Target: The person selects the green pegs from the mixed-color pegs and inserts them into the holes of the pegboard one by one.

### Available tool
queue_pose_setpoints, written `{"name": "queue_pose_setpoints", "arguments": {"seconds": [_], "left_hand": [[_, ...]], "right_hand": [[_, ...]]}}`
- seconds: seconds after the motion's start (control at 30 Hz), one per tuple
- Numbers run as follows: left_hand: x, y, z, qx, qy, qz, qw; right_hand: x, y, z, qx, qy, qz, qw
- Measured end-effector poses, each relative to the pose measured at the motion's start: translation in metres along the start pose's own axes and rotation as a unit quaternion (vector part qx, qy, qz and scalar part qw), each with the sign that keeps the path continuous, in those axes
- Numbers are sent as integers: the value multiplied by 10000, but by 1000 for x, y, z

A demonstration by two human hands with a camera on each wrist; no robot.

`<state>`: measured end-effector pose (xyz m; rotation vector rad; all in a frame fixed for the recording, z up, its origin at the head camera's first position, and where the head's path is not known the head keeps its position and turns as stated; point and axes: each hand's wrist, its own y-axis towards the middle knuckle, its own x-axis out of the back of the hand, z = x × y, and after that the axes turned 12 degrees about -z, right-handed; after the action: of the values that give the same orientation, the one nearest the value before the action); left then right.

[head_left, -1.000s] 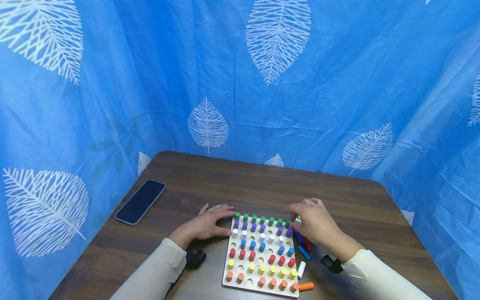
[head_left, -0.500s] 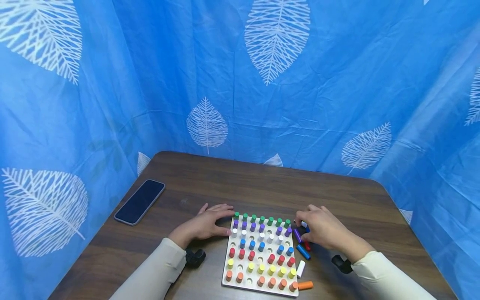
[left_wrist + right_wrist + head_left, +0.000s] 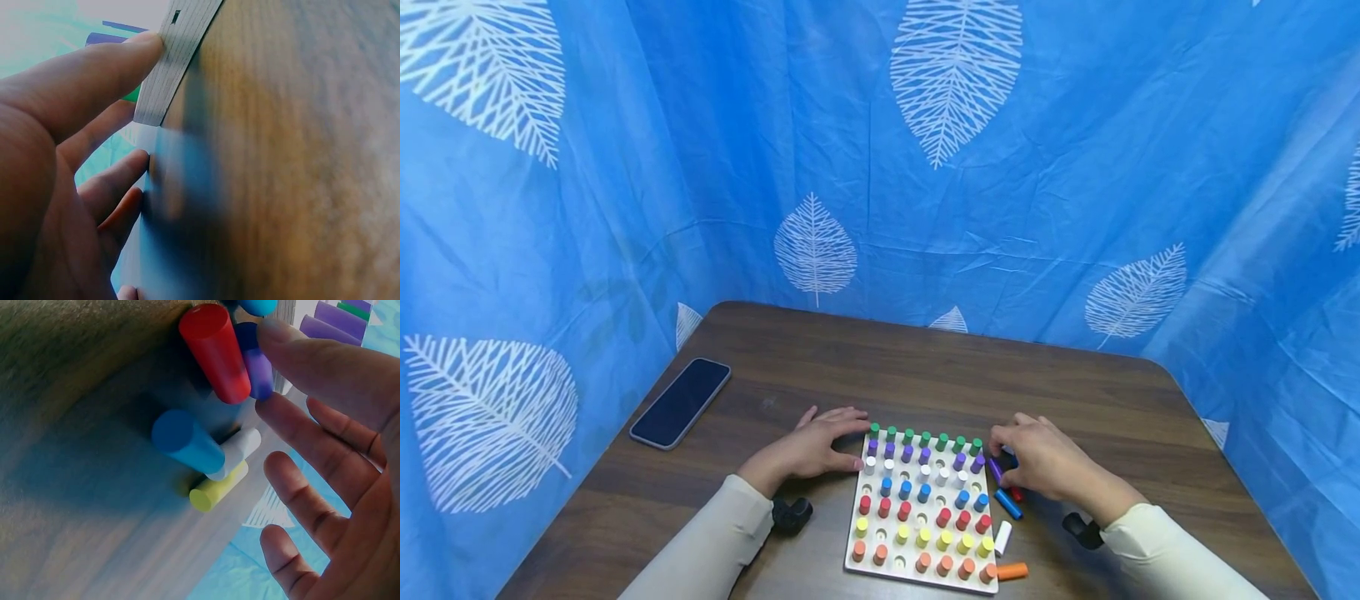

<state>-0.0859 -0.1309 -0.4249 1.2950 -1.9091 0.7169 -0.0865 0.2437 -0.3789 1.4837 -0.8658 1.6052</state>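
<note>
A pale wooden pegboard (image 3: 855, 533) holds rows of coloured pegs, green at the far end and orange at the near end. My left hand (image 3: 805, 450) lies at its far left corner; in the left wrist view the thumb touches the board's side (image 3: 178, 50) and the other fingers stretch past the corner. To the board's right, my right hand (image 3: 1041, 454) is low over loose pegs. A purple peg (image 3: 257, 370) lies between its thumb and index fingertips, which are right at the peg. Beside it are a red peg (image 3: 215, 353) and a blue peg (image 3: 187, 442).
White (image 3: 240, 450) and yellow (image 3: 219, 486) pegs lie under the right hand. Nearer me are a blue peg (image 3: 1008, 504), a white peg (image 3: 1003, 538) and an orange peg (image 3: 1012, 571). A phone (image 3: 681, 404) rests at left. Blue leaf-patterned curtains (image 3: 865, 167) enclose the table (image 3: 850, 350).
My right hand has drawn back from the board's far right corner to the loose pegs, then stayed nearly still. The left hand and the board have not moved.
</note>
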Motion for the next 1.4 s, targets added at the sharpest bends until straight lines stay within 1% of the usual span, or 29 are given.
{"name": "queue_pose_setpoints", "arguments": {"seconds": [0.33,0.6,0.73,0.9,1.13,1.4], "left_hand": [[-1,-1,-1,-21,11,0,10000],[1,0,-3,4,49,-6,10000],[2,-1,-3,34,67,6,10000],[2,-2,-3,42,40,16,10000],[1,-3,-2,-14,38,-2,10000],[0,-2,1,-32,80,-18,10000]], "right_hand": [[-7,2,0,-92,-33,-97,9999],[2,-1,-3,-68,153,-266,9995],[-1,1,-4,-95,163,-210,9996],[-6,3,-5,-183,396,-117,9990],[-5,3,-4,-127,543,-53,9984],[-9,1,3,-419,551,-3,9976]]}}
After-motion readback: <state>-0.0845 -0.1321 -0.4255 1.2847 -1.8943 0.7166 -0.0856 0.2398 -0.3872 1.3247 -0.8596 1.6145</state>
